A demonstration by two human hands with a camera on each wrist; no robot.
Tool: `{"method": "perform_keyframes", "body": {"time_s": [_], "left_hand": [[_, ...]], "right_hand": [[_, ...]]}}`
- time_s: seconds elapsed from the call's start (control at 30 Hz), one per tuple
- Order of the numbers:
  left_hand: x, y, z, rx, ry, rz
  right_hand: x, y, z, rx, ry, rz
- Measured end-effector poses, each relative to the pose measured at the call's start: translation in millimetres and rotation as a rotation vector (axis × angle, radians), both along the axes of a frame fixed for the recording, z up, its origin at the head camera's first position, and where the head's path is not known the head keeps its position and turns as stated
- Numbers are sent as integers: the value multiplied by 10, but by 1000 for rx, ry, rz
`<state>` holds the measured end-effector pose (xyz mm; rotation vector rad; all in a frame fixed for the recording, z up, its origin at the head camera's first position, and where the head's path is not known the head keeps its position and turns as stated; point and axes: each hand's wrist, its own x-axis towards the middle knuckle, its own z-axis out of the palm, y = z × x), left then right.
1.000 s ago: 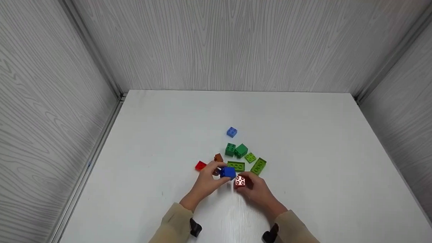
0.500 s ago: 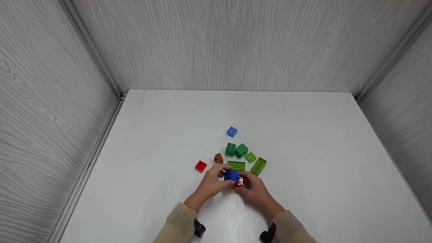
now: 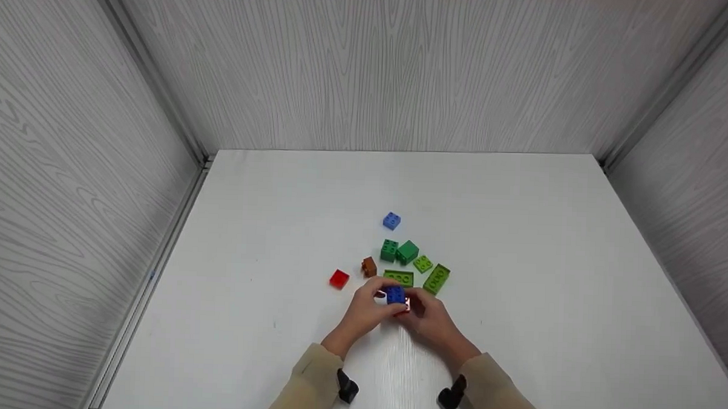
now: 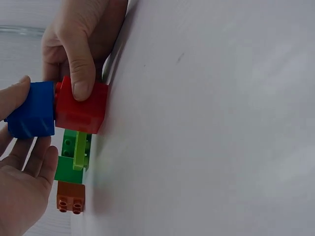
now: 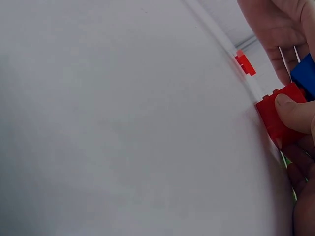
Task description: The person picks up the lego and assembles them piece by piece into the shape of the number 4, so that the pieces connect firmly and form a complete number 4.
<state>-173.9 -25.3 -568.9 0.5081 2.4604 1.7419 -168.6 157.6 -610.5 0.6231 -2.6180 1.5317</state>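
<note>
Just above the red brick (image 4: pixel 81 117), the left hand (image 3: pixel 365 312) pinches the blue brick (image 4: pixel 33 112) between thumb and fingers; the right hand (image 3: pixel 434 321) grips the red brick, thumb against its side. Beyond it sits the brown brick (image 3: pixel 369 267).

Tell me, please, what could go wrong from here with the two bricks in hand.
The blue brick sits to one side over the red brick, with some red studs showing, so pressing might join them out of line. The left-hand fingers pinch the blue brick by its sides, so it could tilt. The lime brick shows just beyond them and might get nudged.
</note>
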Motion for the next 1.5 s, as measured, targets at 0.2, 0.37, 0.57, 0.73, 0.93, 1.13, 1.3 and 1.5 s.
{"method": "perform_keyframes", "body": {"time_s": [0.2, 0.37, 0.57, 0.73, 0.93, 1.13, 1.3, 1.5], "left_hand": [[-24, 44, -13, 72, 20, -19], [-25, 63, -38, 94, 26, -14], [-1, 78, -79, 103, -28, 5], [3, 82, -67, 78, -31, 10], [-11, 85, -76, 62, -12, 5], [-31, 101, -61, 53, -30, -5], [-35, 90, -95, 61, -27, -6], [-40, 78, -112, 63, -16, -5]], "right_hand": [[-15, -9, 1, 13, 31, -15], [-6, -8, 4, 33, -19, -44], [22, 1, 7, 23, -86, -47], [24, 5, 6, -4, -126, -34], [23, 8, -2, 5, -109, -25], [19, 7, 7, 12, -50, -37], [26, 7, -7, 30, -83, -34], [28, 2, -12, -4, -113, -24]]}}
